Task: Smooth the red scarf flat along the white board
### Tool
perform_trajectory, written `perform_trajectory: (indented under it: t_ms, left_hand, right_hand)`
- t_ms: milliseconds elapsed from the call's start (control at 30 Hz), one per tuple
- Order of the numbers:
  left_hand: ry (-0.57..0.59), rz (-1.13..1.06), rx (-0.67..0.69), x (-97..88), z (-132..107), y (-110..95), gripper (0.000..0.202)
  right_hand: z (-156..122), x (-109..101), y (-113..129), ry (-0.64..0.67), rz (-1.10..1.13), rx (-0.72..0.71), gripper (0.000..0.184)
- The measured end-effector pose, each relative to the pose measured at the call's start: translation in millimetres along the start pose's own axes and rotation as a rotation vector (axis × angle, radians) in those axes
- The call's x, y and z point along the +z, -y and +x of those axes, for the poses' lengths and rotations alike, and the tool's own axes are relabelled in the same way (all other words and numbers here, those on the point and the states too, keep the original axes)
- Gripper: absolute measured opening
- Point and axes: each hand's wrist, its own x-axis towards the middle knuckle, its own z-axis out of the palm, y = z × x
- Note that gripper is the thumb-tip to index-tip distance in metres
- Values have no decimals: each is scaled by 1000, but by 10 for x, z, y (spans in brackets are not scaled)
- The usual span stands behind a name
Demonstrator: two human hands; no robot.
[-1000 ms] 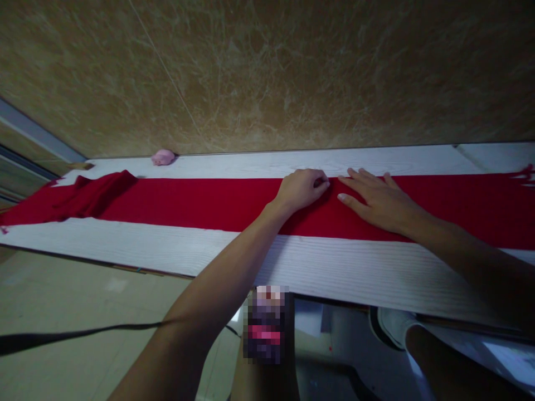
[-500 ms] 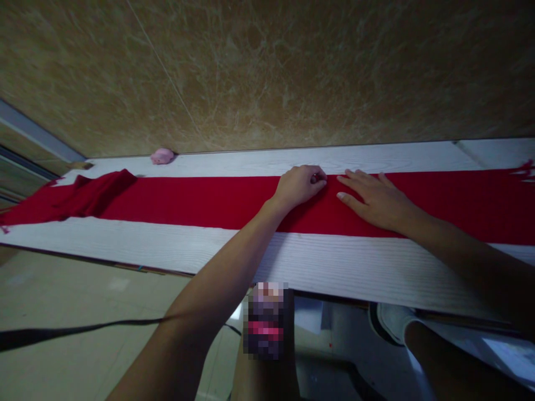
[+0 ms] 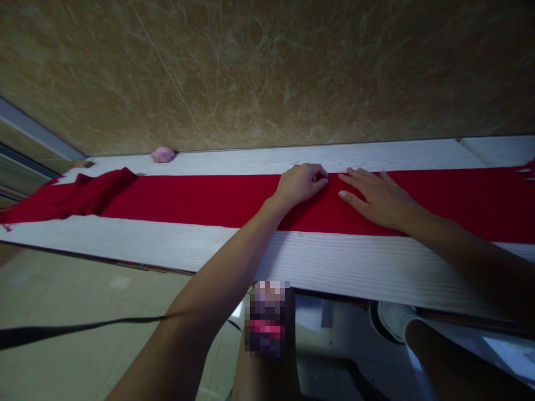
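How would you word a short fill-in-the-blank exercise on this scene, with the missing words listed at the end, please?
1. The left hand and the right hand both rest on a long cloth whose colour is ____.
2. The cloth is rumpled into folds toward its end on the person's ____ side.
3. The wood-grained surface under the cloth is coloured ____.
4. A small pink object sits on that surface, between the cloth and the marbled ____ behind.

Missing words: red; left; white; wall.
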Motion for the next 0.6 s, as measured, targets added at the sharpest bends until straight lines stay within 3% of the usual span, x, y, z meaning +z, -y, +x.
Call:
perform_trajectory:
  t_ms: [367,600]
  left_hand:
    - [18,59,-4,-12,-11,-18,33]
    - [37,78,-11,-34,-20,-52,33]
  right_hand:
    - [13,-115,8,-33,51,-10,75]
    - [13,-99,85,70,-5,-12,80]
